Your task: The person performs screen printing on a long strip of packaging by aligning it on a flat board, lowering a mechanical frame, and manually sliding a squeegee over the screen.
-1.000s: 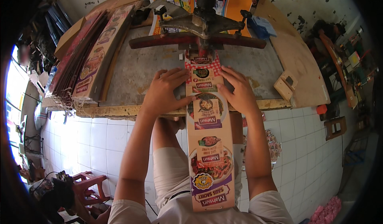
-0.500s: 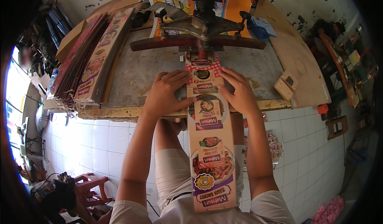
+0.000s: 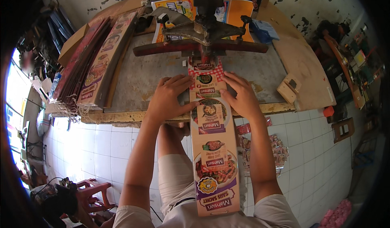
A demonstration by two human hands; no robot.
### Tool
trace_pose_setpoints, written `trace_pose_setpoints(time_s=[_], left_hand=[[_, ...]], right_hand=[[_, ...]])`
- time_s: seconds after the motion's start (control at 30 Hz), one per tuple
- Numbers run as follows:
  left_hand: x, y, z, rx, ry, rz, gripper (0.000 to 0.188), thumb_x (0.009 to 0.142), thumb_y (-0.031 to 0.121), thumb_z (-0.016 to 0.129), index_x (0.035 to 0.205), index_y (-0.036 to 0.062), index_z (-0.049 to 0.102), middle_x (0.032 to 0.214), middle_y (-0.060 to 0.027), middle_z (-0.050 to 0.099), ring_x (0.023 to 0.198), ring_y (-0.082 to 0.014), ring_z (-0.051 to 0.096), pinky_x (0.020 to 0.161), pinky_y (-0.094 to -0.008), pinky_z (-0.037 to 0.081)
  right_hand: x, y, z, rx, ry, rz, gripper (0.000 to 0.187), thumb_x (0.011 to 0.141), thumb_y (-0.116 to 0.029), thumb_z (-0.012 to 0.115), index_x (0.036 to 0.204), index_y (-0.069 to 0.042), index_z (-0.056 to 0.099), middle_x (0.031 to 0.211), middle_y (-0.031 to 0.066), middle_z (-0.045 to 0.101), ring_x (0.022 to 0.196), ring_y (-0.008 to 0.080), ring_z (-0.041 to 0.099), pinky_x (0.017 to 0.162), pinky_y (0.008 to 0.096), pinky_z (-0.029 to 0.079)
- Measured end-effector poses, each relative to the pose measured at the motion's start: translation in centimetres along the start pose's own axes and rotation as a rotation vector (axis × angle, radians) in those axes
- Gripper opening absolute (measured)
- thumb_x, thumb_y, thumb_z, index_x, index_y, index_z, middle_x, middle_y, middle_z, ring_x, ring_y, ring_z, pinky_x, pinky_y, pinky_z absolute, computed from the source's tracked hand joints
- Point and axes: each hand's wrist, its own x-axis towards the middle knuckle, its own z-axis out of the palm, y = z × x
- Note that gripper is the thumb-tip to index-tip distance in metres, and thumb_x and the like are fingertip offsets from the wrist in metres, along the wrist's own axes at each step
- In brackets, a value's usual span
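Observation:
A long printed cardboard strip (image 3: 215, 136) runs from under the press head over the table's front edge to my lap. It carries food pictures and several small sachets lying in a row along it. My left hand (image 3: 170, 96) lies along its left edge, fingers stretched out and thumb apart, the tips touching the edge. My right hand (image 3: 239, 92) rests on the right edge, its fingers extended and thumb spread. Just beyond the hands, the dark metal press (image 3: 207, 31) with a red crossbar (image 3: 170, 48) stands over the strip's far end.
A stack of printed cardboard strips (image 3: 101, 65) lies on the left of the table (image 3: 134, 79). At right sits a small wooden block (image 3: 289, 88). Colourful printed sheets (image 3: 237, 17) are behind the press. Sachets (image 3: 276, 151) lie on the floor near a red stool (image 3: 95, 193) farther left.
My right leg no longer shows beside the strip, so more of the floor sachets are visible. The view has shifted slightly. Both hands keep their places on the strip.

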Motion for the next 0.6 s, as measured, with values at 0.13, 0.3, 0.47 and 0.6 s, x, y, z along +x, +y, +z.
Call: trace_pose_setpoints(time_s=[0.13, 0.3, 0.47, 0.6], left_hand=[[0.0, -0.1, 0.0, -0.021, 0.012, -0.005, 0.071, 0.084, 0.044, 0.091, 0.141, 0.005, 0.075, 0.151, -0.0106, 0.072, 0.144, -0.0325, 0.063, 0.122, -0.0515, 0.045], [-0.7, 0.3, -0.2, -0.01, 0.006, -0.049, 0.072, 0.088, 0.043, 0.089, 0.147, 0.0065, 0.071, 0.156, -0.0114, 0.068, 0.148, -0.0334, 0.06, 0.124, -0.0532, 0.044], [-1.6, 1.3, -0.2, -0.009, 0.011, -0.087, 0.074, 0.09, 0.039, 0.087, 0.153, 0.0079, 0.065, 0.162, -0.0115, 0.063, 0.152, -0.0341, 0.057, 0.126, -0.0538, 0.042], [-1.7, 1.5, -0.7, -0.049, 0.0, -0.129, 0.075, 0.088, 0.038, 0.088, 0.153, 0.0079, 0.065, 0.162, -0.0129, 0.063, 0.152, -0.0343, 0.057, 0.128, -0.0537, 0.04]], right_hand=[[0.0, -0.2, -0.1, 0.042, 0.015, 0.029, 0.042, 0.104, -0.027, 0.077, 0.138, -0.002, 0.075, 0.154, 0.0142, 0.067, 0.148, 0.0347, 0.058, 0.123, 0.0508, 0.045], [-1.5, 0.1, -3.2, -0.101, 0.312, 0.007, 0.031, 0.102, -0.015, 0.078, 0.132, -0.008, 0.075, 0.142, 0.0115, 0.072, 0.139, 0.0357, 0.063, 0.12, 0.05, 0.047], [-8.2, 6.0, -10.0, -0.458, 0.485, 0.259, 0.037, 0.104, -0.016, 0.076, 0.141, -0.01, 0.072, 0.145, 0.0137, 0.066, 0.139, 0.0369, 0.06, 0.119, 0.0515, 0.046], [-10.0, 6.9, -13.0, -0.42, 0.312, 0.338, 0.038, 0.106, -0.016, 0.076, 0.144, -0.01, 0.071, 0.142, 0.013, 0.065, 0.135, 0.0368, 0.061, 0.113, 0.0513, 0.05]])
